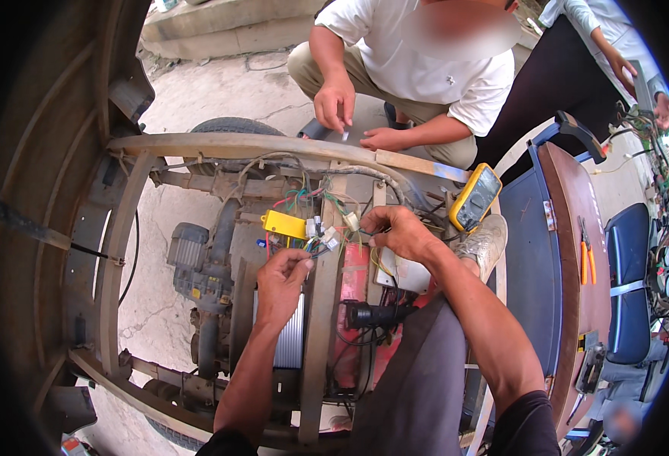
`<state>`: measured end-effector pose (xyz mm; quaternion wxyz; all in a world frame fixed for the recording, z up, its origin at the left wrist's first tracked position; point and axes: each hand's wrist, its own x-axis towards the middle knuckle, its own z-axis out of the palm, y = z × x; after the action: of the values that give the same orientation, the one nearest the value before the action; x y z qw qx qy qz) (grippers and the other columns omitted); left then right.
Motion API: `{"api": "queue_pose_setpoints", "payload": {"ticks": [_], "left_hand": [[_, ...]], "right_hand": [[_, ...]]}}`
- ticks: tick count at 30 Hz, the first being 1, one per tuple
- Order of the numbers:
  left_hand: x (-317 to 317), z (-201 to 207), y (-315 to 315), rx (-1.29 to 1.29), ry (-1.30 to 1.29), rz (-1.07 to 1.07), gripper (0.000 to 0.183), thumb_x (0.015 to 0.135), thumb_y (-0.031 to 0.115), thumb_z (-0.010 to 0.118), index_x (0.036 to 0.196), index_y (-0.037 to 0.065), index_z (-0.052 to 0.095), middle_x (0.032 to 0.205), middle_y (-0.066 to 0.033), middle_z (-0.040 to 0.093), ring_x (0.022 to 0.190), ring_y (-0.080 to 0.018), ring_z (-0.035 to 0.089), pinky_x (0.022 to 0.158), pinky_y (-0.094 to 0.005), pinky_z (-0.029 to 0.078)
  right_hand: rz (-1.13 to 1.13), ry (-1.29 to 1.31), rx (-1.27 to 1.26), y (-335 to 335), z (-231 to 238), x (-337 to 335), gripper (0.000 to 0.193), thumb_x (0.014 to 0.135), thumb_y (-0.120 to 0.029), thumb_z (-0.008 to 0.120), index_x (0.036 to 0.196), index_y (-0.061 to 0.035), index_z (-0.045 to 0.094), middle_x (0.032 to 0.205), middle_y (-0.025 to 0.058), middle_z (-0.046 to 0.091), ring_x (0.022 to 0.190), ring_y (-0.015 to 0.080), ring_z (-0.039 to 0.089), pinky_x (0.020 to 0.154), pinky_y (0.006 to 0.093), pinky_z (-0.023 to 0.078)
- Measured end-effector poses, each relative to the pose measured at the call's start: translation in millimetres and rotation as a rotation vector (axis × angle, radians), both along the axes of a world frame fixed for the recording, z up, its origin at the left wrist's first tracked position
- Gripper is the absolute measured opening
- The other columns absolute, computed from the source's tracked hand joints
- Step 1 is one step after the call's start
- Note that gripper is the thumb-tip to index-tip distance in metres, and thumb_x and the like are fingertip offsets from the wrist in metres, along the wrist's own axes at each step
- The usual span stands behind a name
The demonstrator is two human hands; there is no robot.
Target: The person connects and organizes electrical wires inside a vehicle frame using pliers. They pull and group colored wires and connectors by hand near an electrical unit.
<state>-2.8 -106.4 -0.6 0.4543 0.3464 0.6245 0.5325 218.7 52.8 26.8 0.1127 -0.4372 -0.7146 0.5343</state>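
I was in the middle of sorting the wiring loom on the stripped vehicle frame, by my reading the step of tracing and separating connectors. My left hand was closed in a pinch, thumb and forefinger gripping a small bunch of thin coloured wires just below the white plastic connectors. My right hand was curled over the loom from the other side, fingertips closed on a strand near another white plug; how firmly it gripped, I could not tell.

The bundle sat in the centre of the frame, just right of a yellow box-shaped block and above the ribbed silver controller housing. I judged the next move would call for fine fingertip work: holding one plug steady while the other hand parted or mated its partner, without tugging the thin leads.

The frame rails looked rusty and rough, flat steel with flaking paint. The motor at left was grey cast metal, dull and finned. A red panel lay beneath the wires, with a black cylindrical part across it. A yellow-cased multimeter rested on the frame's right edge, beside my worn shoe. Another person crouched beyond the frame on cracked concrete. Orange-handled pliers lay on the brown seat panel at right.
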Motion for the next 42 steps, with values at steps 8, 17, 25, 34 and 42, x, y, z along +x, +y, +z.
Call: {"api": "queue_pose_setpoints", "payload": {"ticks": [8,17,25,34,42], "left_hand": [[2,2,1,0.021,0.005,0.005,0.01,0.091,0.002,0.068,0.1,0.0,0.068,0.08,0.0012,0.065,0.068,-0.004,0.055,0.062,-0.0198,0.044],[0,1,-1,0.002,-0.023,-0.008,0.011,0.09,0.002,0.068,0.101,0.0,0.068,0.084,0.0004,0.067,0.074,-0.0046,0.058,0.067,-0.0208,0.046],[1,2,0,0.026,-0.045,0.003,0.008,0.091,0.002,0.067,0.099,0.0,0.067,0.079,0.0008,0.065,0.067,-0.0046,0.055,0.062,-0.0206,0.045],[-1,4,0,0.009,-0.044,-0.018,0.006,0.093,0.002,0.065,0.098,-0.001,0.066,0.079,-0.0008,0.065,0.067,-0.0057,0.056,0.062,-0.0217,0.046],[-1,7,0,-0.005,-0.015,-0.007,0.007,0.093,0.002,0.065,0.099,-0.001,0.066,0.08,-0.0006,0.066,0.069,-0.0058,0.057,0.064,-0.0221,0.047]], "right_hand": [[-0.208,0.124,-0.131,6,-2,6,0.023,0.081,0.003,0.074,0.103,-0.0001,0.067,0.086,0.005,0.068,0.077,0.0117,0.062,0.064,0.0271,0.051],[-0.397,0.456,-0.361,2,19,-8,0.028,0.083,-0.001,0.077,0.108,0.0019,0.063,0.087,0.0084,0.071,0.074,0.0158,0.068,0.064,0.027,0.053],[-0.252,0.452,-0.328,-2,18,-23,0.032,0.081,0.003,0.076,0.11,0.002,0.064,0.092,0.008,0.071,0.081,0.014,0.067,0.069,0.0269,0.054],[-0.183,0.387,-0.269,-6,20,-30,0.032,0.079,0.008,0.075,0.108,0.0017,0.064,0.095,0.0062,0.069,0.086,0.0114,0.064,0.078,0.0263,0.054],[-0.028,0.222,-0.148,-11,16,-34,0.009,0.087,0.001,0.07,0.096,0.0012,0.068,0.086,0.0037,0.068,0.078,0.0088,0.06,0.073,0.0251,0.052]]}}
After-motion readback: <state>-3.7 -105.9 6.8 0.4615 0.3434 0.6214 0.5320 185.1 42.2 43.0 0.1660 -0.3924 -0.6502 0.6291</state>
